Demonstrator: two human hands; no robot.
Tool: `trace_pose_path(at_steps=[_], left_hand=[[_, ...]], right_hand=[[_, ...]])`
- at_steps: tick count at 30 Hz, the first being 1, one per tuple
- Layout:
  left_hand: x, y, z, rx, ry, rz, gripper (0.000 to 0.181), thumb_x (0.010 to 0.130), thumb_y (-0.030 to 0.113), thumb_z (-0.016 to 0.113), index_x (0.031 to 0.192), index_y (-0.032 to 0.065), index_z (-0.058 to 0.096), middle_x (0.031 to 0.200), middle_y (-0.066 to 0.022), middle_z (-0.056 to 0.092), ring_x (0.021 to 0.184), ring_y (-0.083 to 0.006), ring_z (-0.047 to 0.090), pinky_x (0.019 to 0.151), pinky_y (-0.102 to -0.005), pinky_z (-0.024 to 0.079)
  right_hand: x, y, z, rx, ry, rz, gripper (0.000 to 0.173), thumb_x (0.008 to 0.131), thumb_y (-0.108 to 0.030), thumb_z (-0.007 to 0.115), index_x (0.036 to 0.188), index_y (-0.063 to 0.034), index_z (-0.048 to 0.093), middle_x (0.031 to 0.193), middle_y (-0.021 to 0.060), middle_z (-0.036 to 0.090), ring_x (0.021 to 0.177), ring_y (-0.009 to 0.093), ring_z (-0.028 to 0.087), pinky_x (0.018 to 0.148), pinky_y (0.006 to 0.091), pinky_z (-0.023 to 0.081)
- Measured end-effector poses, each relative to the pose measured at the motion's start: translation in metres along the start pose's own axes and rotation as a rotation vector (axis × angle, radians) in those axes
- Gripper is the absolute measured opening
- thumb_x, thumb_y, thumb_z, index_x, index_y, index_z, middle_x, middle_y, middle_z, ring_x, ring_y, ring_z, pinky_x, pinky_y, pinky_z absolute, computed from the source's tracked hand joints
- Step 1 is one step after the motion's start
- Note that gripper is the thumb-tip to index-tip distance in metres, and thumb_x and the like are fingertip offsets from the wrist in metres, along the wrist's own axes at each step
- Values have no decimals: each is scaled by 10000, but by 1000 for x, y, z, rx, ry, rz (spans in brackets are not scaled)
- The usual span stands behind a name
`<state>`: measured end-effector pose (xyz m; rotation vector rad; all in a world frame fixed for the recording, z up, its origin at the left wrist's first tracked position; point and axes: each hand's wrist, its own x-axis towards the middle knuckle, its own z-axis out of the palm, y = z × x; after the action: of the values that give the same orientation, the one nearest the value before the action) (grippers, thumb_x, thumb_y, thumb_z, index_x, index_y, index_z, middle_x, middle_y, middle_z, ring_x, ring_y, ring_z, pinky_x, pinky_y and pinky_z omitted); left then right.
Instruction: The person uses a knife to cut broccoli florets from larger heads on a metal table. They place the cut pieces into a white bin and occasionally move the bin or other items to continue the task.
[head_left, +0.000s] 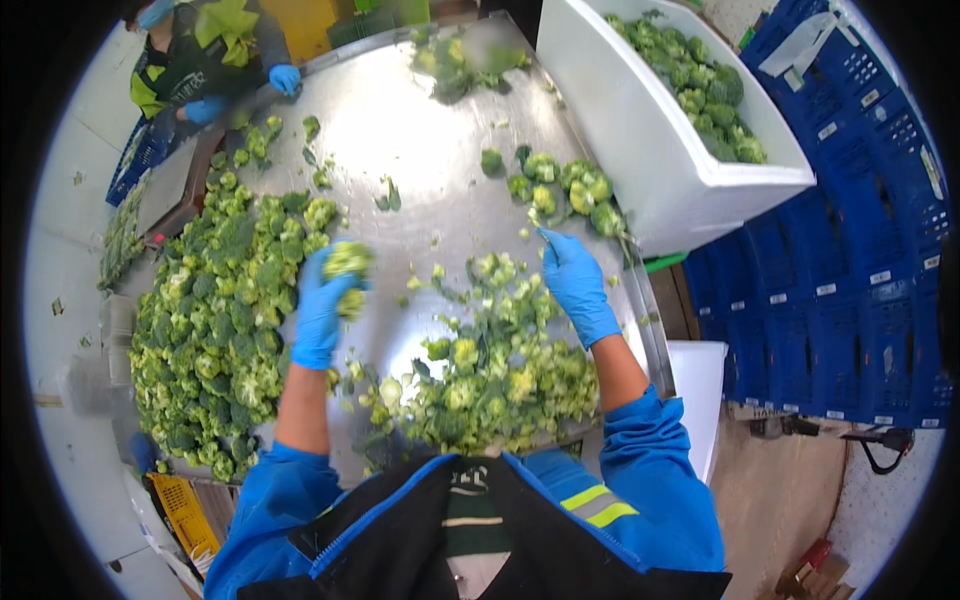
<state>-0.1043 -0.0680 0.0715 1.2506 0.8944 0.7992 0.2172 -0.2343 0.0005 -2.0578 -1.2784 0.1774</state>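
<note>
My left hand (322, 300), in a blue glove, grips a motion-blurred broccoli piece (349, 259) beside the large pile of broccoli florets (225, 315) on the steel table (405, 150). The gloved right hand (574, 281) is closed around a small thin tool, mostly hidden by the fingers; its kind cannot be told. A pale green scrap (533, 217) shows just beyond those fingertips. Between my forearms lies a heap of broccoli trimmings (502, 375), with stem bits and leaves. Several broccoli pieces (585, 187) rest above my right hand.
A white bin (630, 135) holding broccoli heads stands at the upper right, near stacked blue crates (825, 247). Across the table, a co-worker (202, 67) in blue gloves stands by a scale (176, 180). More broccoli (457, 67) lies at the far edge.
</note>
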Motion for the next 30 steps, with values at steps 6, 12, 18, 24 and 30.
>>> trace_pose_path(at_steps=[6,12,18,24,30], left_hand=[[47,38,-163,1414,561,471,647,749,-49,578,1356,125,437,1347,-178,414,1213,-345,445,1018,-401,388],[62,43,-151,1703,492,271,640,793,63,609,1395,153,411,1422,-179,382,1285,-370,394,1069,-430,335],[28,2,47,229,-418,-122,630,916,257,600,1460,103,322,1454,-155,361,1263,-238,435,1046,-373,380],[3,-29,112,-124,-387,-208,524,919,139,586,1395,41,390,1249,-113,553,1122,-212,559,923,-353,488],[-7,-15,120,-98,-223,-250,339,896,74,594,1207,-4,481,1080,-115,591,999,-217,610,841,-362,545]], right_hand=[[83,32,32,-203,-4,71,564,826,-237,604,1365,-257,442,1202,221,552,946,396,610,817,481,496],[73,23,33,400,-266,236,540,871,-297,605,1366,-149,452,1022,127,616,779,250,619,646,358,513],[19,-74,1,1061,-663,384,486,941,-312,540,1345,-56,459,729,13,546,544,85,491,480,232,397],[-14,-88,4,931,-313,194,550,938,-321,540,1424,-117,383,959,105,664,595,218,593,522,311,467],[-28,-72,-6,-47,-109,-331,571,853,-155,555,1404,-162,403,948,163,625,654,303,640,510,385,496]])
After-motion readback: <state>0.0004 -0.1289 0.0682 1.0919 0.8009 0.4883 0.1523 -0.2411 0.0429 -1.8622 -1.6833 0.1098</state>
